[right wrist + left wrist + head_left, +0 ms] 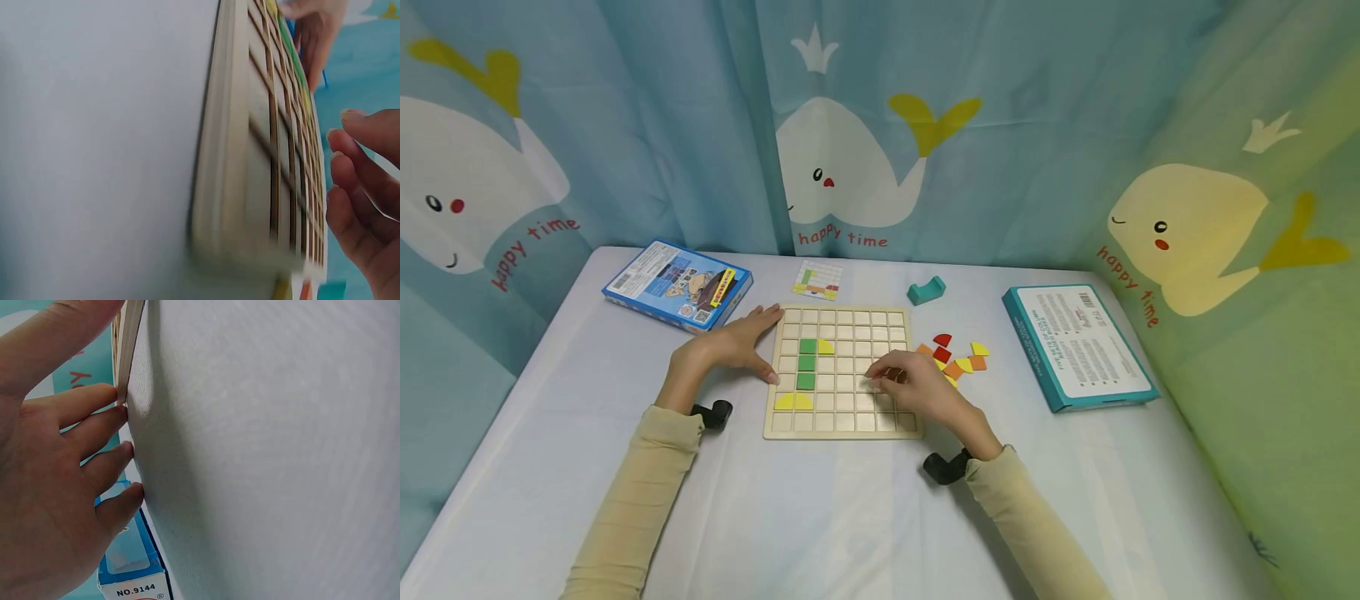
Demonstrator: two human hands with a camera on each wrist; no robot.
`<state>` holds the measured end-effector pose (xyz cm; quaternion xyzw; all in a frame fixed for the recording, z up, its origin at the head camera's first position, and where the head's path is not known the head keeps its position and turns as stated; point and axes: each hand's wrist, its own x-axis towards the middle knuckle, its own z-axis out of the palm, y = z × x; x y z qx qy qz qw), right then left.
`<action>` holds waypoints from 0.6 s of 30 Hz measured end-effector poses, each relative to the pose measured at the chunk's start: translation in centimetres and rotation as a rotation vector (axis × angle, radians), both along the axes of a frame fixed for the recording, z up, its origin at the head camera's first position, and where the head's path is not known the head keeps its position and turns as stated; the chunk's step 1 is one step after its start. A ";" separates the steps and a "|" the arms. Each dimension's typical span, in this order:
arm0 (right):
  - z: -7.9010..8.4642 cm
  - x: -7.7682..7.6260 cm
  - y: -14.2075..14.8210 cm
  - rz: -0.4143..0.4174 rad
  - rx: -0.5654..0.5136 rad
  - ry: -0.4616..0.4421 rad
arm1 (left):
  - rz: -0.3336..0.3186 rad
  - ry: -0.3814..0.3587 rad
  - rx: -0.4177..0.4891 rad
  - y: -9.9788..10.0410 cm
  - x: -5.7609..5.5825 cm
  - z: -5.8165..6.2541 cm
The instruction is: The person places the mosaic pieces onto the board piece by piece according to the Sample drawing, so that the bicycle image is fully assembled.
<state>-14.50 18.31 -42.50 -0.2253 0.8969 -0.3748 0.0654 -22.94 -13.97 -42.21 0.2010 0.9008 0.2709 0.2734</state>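
A wooden grid board (842,434) lies flat on the white table. In its left part sit three green squares in a column, one of them a green square (806,363) in the middle. A yellow quarter-circle (825,347) is beside the top one, and two more yellow pieces (793,402) lie lower left. My left hand (735,342) rests at the board's left edge, thumb and fingers spread. Over the right half of the grid hovers my right hand (925,387), fingers loosely bent. Nothing shows between its fingertips (338,161) in the right wrist view.
Several loose red, orange and yellow pieces, including a red square (942,354), lie right of the board. Behind it are a pattern card (818,281) and a teal holder (927,291). A blue box (677,286) stands left, a teal box (1078,346) right. Curtains (1037,125) enclose the table.
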 end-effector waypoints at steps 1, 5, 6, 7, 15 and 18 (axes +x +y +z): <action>0.0 0.0 0.6 -0.008 0.000 0.007 | -0.001 -0.001 0.000 0.0 0.0 0.0; 0.0 0.0 2.9 -0.057 0.017 0.026 | 0.001 -0.008 0.000 -0.2 0.0 -0.1; 0.0 -0.1 3.4 -0.073 0.022 0.025 | 0.001 -0.009 -0.001 -0.2 0.0 0.0; -0.1 -0.2 3.9 -0.087 0.031 0.029 | 0.003 -0.011 -0.001 -0.2 0.0 -0.1; -0.5 -1.2 7.1 -0.198 0.164 0.046 | 0.004 0.007 -0.006 0.0 0.0 0.0; -0.6 -1.6 7.7 -0.203 0.190 0.052 | 0.005 0.010 -0.006 0.0 -0.1 0.0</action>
